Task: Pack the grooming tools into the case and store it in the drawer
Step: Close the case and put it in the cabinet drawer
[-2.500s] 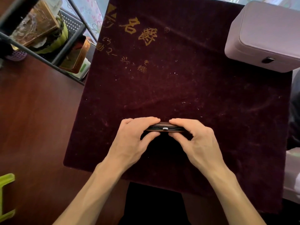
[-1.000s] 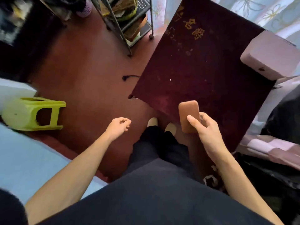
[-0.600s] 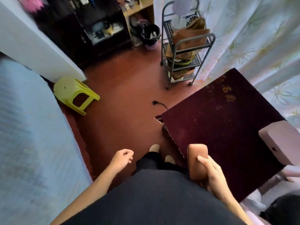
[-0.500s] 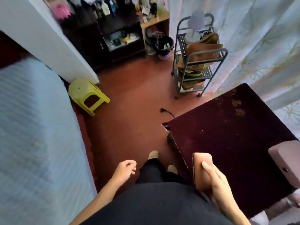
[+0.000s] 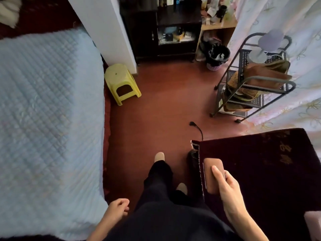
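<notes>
View from the head camera, looking down at a standing person in dark trousers. The right hand (image 5: 227,192) grasps a closed, flat, tan-brown leather case with rounded corners (image 5: 212,173), the thumb lying along its upper face and the remaining fingers wrapped around its right edge; the case is held above the near left corner of a surface draped in dark maroon velvet cloth with gold characters (image 5: 260,162). The left hand (image 5: 118,208) hangs beside the body, loosely curled and holding nothing. Pale slippers (image 5: 159,156) show beneath the trouser legs on the reddish-brown floor (image 5: 165,105). A bed with a light blue quilted cover (image 5: 45,110) fills the left side. A yellow-green plastic stool (image 5: 121,83) stands at the foot of a white wall. A grey metal trolley rack holding brown bags (image 5: 255,87) stands beside a pale floral curtain (image 5: 286,18). A black plug and cable (image 5: 195,126) lies on the floor near the surface's far corner. A dark cabinet (image 5: 165,26) occupies the background.
</notes>
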`<state>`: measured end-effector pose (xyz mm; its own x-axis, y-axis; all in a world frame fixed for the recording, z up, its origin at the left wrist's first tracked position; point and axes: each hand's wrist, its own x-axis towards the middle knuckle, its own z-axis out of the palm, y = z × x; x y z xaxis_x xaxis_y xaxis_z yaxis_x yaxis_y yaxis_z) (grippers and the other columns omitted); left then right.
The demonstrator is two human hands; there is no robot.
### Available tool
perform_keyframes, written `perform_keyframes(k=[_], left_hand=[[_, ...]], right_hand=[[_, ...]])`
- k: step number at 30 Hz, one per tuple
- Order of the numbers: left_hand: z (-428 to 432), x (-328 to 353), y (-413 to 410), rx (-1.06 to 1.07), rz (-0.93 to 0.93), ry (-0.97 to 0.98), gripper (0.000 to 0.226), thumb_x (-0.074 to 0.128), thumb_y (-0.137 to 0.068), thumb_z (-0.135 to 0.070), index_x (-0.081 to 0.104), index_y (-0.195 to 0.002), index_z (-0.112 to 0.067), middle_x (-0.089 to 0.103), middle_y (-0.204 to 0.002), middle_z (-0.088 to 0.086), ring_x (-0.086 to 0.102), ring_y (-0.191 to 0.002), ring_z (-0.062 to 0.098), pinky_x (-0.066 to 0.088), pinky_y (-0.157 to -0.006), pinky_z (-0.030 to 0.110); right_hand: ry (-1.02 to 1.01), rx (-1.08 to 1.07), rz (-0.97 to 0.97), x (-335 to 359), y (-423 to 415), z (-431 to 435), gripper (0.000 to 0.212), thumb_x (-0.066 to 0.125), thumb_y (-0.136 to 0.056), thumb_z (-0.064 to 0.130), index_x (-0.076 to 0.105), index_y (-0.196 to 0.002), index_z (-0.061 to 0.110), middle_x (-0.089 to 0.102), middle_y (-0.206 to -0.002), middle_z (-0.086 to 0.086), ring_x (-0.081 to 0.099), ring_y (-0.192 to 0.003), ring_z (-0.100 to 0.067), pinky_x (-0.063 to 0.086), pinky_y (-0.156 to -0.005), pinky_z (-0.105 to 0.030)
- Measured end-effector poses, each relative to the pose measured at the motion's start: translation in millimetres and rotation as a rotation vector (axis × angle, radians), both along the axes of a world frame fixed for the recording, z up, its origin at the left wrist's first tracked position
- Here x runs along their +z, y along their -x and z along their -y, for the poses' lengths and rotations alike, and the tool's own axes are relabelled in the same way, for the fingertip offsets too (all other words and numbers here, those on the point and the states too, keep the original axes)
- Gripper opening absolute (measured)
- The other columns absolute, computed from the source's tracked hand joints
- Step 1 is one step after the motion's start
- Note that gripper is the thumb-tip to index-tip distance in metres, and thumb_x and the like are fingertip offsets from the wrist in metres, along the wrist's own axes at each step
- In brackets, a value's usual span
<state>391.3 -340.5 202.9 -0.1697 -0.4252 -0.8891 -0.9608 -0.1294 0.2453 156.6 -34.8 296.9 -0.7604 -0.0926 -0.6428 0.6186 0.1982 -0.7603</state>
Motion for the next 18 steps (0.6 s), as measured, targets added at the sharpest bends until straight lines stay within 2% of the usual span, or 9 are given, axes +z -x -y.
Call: perform_keyframes(k=[3, 6, 9, 11, 14, 18], left_hand=[[32.6, -8.8, -0.1, 0.113, 0.026, 0.004, 0.021, 0.058, -0.103, -0.013, 0.069, -0.114, 0.001, 0.067, -0.086, 0.018, 0.056, -0.061, 0.023, 0.040, -0.061, 0.028], [70.7, -12.4, 16.9, 0.141, 0.065, 0.024, 0.021, 0.058, -0.104, -0.015, 0.068, -0.114, -0.001, 0.069, -0.086, 0.017, 0.060, -0.064, 0.024, 0.042, -0.061, 0.028], [106.4, -17.7, 57.8, 0.132, 0.067, 0.031, 0.025, 0.057, -0.104, -0.017, 0.067, -0.119, 0.000, 0.068, -0.087, 0.016, 0.059, -0.063, 0.023, 0.038, -0.055, 0.025], [122.4, -15.4, 99.4, 0.072, 0.038, 0.035, 0.025, 0.055, -0.105, -0.020, 0.066, -0.122, -0.005, 0.070, -0.091, 0.012, 0.064, -0.071, 0.023, 0.043, -0.057, 0.026], [140.6, -1.1, 177.3, -0.026, -0.073, 0.039, 0.023, 0.053, -0.106, -0.024, 0.067, -0.122, -0.013, 0.072, -0.096, 0.006, 0.068, -0.082, 0.019, 0.049, -0.064, 0.025], [157.6, 19.2, 289.1, -0.071, -0.242, 0.016, 0.025, 0.053, -0.106, -0.024, 0.067, -0.124, -0.013, 0.075, -0.110, 0.013, 0.070, -0.089, 0.021, 0.048, -0.067, 0.025]], right_hand=[[-0.012, 0.041, -0.014, 3.1, 26.6, 32.4, 0.037, 0.071, -0.094, 0.055, 0.077, -0.089, 0.019, 0.080, -0.080, -0.005, 0.074, -0.064, -0.009, 0.057, -0.054, -0.020], [-0.031, 0.049, -0.039, 8.8, 54.4, 67.1, 0.046, 0.073, -0.085, 0.059, 0.074, -0.085, 0.013, 0.077, -0.073, -0.002, 0.071, -0.060, -0.007, 0.054, -0.051, -0.017], [-0.038, 0.048, -0.068, 10.2, 81.6, 96.6, 0.038, 0.073, -0.089, 0.057, 0.077, -0.085, 0.019, 0.076, -0.076, -0.004, 0.069, -0.065, -0.010, 0.056, -0.056, -0.024], [-0.042, 0.050, -0.077, 9.4, 99.3, 110.9, 0.035, 0.072, -0.094, 0.056, 0.078, -0.090, 0.022, 0.076, -0.080, -0.006, 0.069, -0.069, -0.012, 0.056, -0.061, -0.029], [-0.061, 0.027, -0.097, 7.4, 124.4, 129.6, 0.045, 0.073, -0.086, 0.066, 0.077, -0.092, 0.021, 0.076, -0.079, -0.004, 0.067, -0.070, -0.010, 0.054, -0.066, -0.033], [-0.050, -0.002, -0.080, 4.7, 167.1, 151.6, 0.061, 0.073, -0.076, 0.072, 0.075, -0.092, 0.013, 0.075, -0.093, -0.025, 0.066, -0.078, -0.021, 0.054, -0.074, -0.043]])
